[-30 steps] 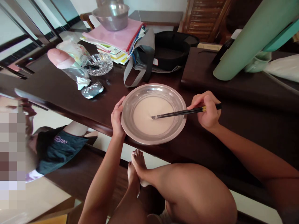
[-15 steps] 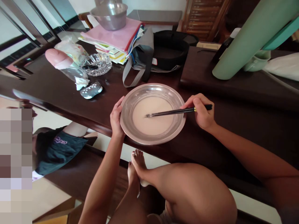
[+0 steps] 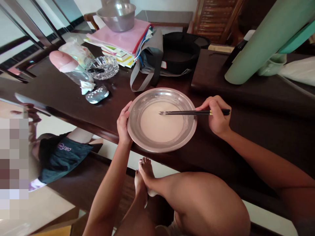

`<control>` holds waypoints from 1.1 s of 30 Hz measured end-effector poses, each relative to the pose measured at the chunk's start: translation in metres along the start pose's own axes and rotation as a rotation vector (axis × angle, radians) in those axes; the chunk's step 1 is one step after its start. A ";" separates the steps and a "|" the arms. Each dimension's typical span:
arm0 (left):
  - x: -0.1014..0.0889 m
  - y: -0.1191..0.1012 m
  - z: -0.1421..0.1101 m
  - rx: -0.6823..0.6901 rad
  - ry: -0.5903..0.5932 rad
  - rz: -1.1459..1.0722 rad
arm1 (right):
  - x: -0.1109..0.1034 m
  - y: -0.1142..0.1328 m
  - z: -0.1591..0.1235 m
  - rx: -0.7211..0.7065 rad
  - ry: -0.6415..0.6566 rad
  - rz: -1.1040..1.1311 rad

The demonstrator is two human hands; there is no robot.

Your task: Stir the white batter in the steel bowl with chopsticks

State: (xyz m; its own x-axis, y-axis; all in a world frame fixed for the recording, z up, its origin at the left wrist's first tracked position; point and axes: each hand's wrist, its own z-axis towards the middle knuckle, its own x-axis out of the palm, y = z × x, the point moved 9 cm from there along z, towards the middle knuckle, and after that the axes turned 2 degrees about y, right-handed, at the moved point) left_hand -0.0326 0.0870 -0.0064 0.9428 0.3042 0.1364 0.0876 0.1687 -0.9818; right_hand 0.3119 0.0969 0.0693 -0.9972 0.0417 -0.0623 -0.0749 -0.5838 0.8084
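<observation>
A wide steel bowl (image 3: 135,132) sits at the near edge of the dark wooden table, holding a pale, creamy liquid (image 3: 161,129). My left hand (image 3: 124,126) grips the bowl's left rim, thumb on top and the other fingers partly hidden at the side. In my right hand (image 3: 218,116), beyond the bowl's right rim, is a pair of black chopsticks (image 3: 189,112) with gold bands. They lie nearly level across the right rim, and their coated tips are at the liquid near the middle of the bowl.
Behind the bowl are a grey-black bag (image 3: 180,52), a glass ashtray (image 3: 104,67), and a game controller (image 3: 97,95). A steel basin (image 3: 118,19) rests on stacked papers (image 3: 120,39). A green cylinder (image 3: 261,46) stands at right. Another person in dark shorts (image 3: 59,154) sits at left.
The chopsticks have swung from a slant to nearly level, their tips moving right and away from me. My right hand has shifted slightly right. My left hand stays on the bowl.
</observation>
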 end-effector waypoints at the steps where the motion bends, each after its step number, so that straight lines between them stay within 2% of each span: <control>1: 0.000 0.000 0.000 -0.005 -0.001 -0.010 | -0.002 -0.001 0.000 -0.004 -0.018 0.037; 4: 0.001 0.000 0.000 -0.001 0.005 -0.011 | 0.003 -0.004 -0.001 0.025 0.033 0.104; 7: 0.001 -0.001 0.000 0.008 0.014 0.006 | 0.010 -0.004 -0.002 0.051 0.102 0.051; 12: 0.000 0.000 0.000 0.007 0.011 0.003 | -0.002 -0.005 0.000 0.021 -0.013 0.050; 18: 0.001 -0.001 0.000 0.011 0.020 0.018 | 0.007 -0.009 -0.001 0.093 0.068 0.059; 24: -0.001 0.001 0.001 -0.001 0.003 -0.003 | -0.001 -0.003 0.000 0.011 -0.011 0.077; 28: -0.001 0.000 0.001 0.025 0.016 0.039 | 0.008 -0.006 -0.001 0.073 0.081 0.041; 33: -0.002 0.000 0.001 0.012 -0.003 0.013 | -0.002 -0.003 0.001 0.009 -0.019 0.027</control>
State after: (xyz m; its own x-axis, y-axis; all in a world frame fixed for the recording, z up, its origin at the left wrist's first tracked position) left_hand -0.0348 0.0877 -0.0067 0.9430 0.3089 0.1238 0.0712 0.1763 -0.9818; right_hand 0.3144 0.0992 0.0676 -0.9987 0.0415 -0.0288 -0.0475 -0.5775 0.8150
